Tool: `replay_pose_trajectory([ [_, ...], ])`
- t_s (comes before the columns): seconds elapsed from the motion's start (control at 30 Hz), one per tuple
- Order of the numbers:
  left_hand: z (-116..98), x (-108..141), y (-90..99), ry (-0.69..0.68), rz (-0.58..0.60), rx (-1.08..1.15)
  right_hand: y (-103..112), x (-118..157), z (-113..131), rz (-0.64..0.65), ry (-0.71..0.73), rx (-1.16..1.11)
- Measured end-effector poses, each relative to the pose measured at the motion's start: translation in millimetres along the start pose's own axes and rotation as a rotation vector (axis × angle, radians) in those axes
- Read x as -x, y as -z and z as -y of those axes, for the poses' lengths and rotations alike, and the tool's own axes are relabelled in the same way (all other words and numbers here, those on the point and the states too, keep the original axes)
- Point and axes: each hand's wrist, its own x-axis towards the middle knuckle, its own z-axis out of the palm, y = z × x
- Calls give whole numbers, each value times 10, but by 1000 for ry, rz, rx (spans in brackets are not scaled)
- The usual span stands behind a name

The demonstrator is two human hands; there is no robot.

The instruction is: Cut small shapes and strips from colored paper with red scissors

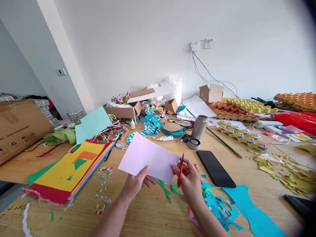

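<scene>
A lilac sheet of paper (150, 156) is held up above the wooden table. My left hand (138, 181) grips its lower left edge, thumb on top and fingers beneath. At the sheet's right end, my right hand (189, 177) pinches the corner and also holds small scissors with red handles (180, 174). The scissor blades point upward beside the paper's right edge. Green paper strips (165, 191) lie on the table beneath the sheet.
A stack of coloured paper (65, 166) lies at left. A black phone (216, 168), a steel flask (199, 127) and blue paper scraps (222, 207) are at right. Small paper dots (105, 200) lie left of my hands. Egg trays (240, 135) stand farther right.
</scene>
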Motion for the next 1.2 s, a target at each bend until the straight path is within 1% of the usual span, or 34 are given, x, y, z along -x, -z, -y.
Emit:
replay_pose_trajectory([
  [0.2,-53,-2,-25,64,-32,177,18,-3,55,-8,-77,-67],
  [0.3,-66,-36,-17,57,-87,290,21,18,76,-2,-112,-100],
  [0.43,-41,-80,-6,31,-134,410,-5,62,99,50,-148,-138],
  [0.53,-25,-90,-7,26,-152,462,-41,86,78,63,-176,-26],
  [0.7,-50,-75,-16,12,-193,469,-39,76,-37,-19,-87,196],
  [0.77,-64,-67,-20,7,-206,471,-15,62,-70,-24,-87,261],
  [0.8,-69,-64,-23,5,-214,474,-4,58,-80,0,-110,291],
  [0.87,-75,-58,-30,-3,-227,478,4,65,-89,97,-198,328],
  [0.93,-75,-50,-40,-14,-241,479,-14,97,-91,196,-276,324],
  [0.97,-74,-45,-46,-20,-245,478,-33,122,-93,224,-295,310],
  [1.07,-68,-21,-66,-27,-253,453,-111,215,-98,234,-328,245],
  [1.2,-57,9,-97,2,-250,392,-191,300,-94,230,-362,164],
])
